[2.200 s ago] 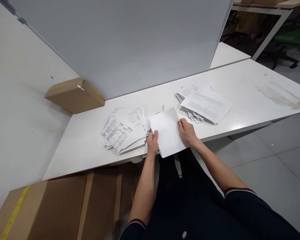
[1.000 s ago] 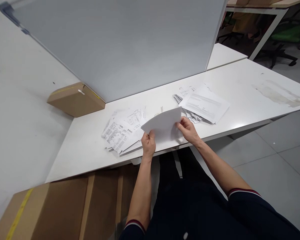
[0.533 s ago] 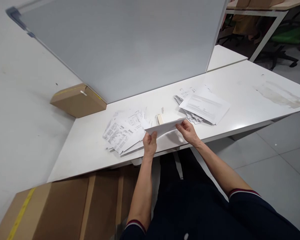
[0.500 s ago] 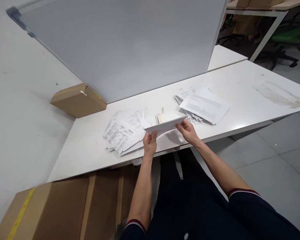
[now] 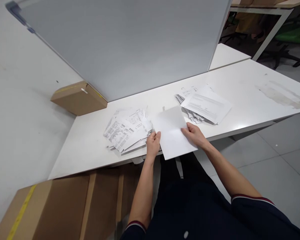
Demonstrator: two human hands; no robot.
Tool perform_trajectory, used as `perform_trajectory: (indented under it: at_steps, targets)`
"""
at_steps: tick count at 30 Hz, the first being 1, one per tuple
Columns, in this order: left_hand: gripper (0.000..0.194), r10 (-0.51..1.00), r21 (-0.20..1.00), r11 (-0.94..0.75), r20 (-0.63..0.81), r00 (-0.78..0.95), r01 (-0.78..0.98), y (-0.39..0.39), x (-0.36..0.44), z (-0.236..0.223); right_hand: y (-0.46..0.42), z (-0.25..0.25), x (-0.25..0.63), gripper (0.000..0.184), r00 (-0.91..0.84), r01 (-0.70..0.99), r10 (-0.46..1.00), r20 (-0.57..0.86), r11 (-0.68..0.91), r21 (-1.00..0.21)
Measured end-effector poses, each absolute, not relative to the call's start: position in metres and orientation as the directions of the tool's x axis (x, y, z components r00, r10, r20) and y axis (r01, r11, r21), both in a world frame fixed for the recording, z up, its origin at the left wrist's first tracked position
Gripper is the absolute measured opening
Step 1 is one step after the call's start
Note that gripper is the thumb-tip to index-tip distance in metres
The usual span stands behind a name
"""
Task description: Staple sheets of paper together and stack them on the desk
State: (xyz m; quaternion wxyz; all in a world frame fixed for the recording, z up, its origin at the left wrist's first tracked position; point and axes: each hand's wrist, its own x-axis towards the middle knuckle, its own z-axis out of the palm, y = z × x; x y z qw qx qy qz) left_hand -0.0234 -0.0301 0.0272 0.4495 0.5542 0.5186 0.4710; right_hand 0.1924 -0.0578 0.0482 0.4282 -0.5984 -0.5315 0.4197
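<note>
A blank white sheet of paper is held up over the front edge of the white table. My left hand pinches its left edge, while my right hand grips the right edge with the thumb on top. Left of the sheet lies a loose pile of printed papers, close to my left hand. Beyond my right hand is another stack of papers, topped by a faintly printed sheet. The small pale block seen earlier between the piles is hidden behind the sheet.
A large whiteboard leans at the table's back, with a cardboard box beside its lower left corner. More cardboard boxes stand below at the left. A green chair is at the far right, near another table.
The sheet has turned from nearly edge-on to showing its broad blank face. My hands have shifted slightly right, still holding it, and the sheet now covers the small block.
</note>
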Motion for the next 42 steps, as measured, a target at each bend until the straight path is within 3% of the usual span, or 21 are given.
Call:
perform_trajectory:
  at_steps: [3,5,12,18,23,33,39,42]
  targets:
    - [0.036,0.999,0.99,0.039,-0.037,-0.019,0.134,-0.032,-0.022,0.014,-0.077,0.042,0.209,0.023,-0.028,0.14,0.94,-0.341,-0.334,-0.932]
    - [0.04,0.997,0.987,0.059,-0.049,-0.064,0.153,-0.032,-0.02,0.009,-0.086,0.037,0.219,0.025,-0.049,0.123,0.894,-0.446,-0.438,-0.89]
    - [0.036,0.994,0.944,-0.072,0.095,-0.058,0.321,-0.024,-0.02,0.006,-0.082,0.035,0.228,0.024,-0.035,0.056,0.851,-0.524,-0.522,-0.851]
    - [0.039,0.967,0.824,-0.24,0.249,0.053,0.513,-0.011,-0.019,0.01,-0.072,0.044,0.221,0.02,0.025,0.109,0.851,-0.524,-0.524,-0.845]
    - [0.038,0.935,0.761,-0.348,0.322,0.147,0.548,-0.004,-0.016,0.009,-0.068,0.04,0.216,0.019,0.035,0.094,0.859,-0.511,-0.512,-0.854]
    - [0.048,0.936,0.625,-0.334,0.309,0.17,0.705,-0.002,-0.013,0.0,-0.066,0.035,0.218,0.017,0.047,0.093,0.866,-0.498,-0.5,-0.861]
    - [0.049,0.936,0.592,-0.319,0.321,0.147,0.74,-0.006,-0.011,0.001,-0.073,0.076,0.23,0.019,0.285,0.254,0.925,-0.251,-0.325,-0.911]
    - [0.038,0.948,0.649,-0.289,0.295,0.118,0.704,-0.011,-0.011,0.001,-0.061,0.1,0.212,0.021,0.222,0.19,0.953,-0.207,-0.25,-0.949]
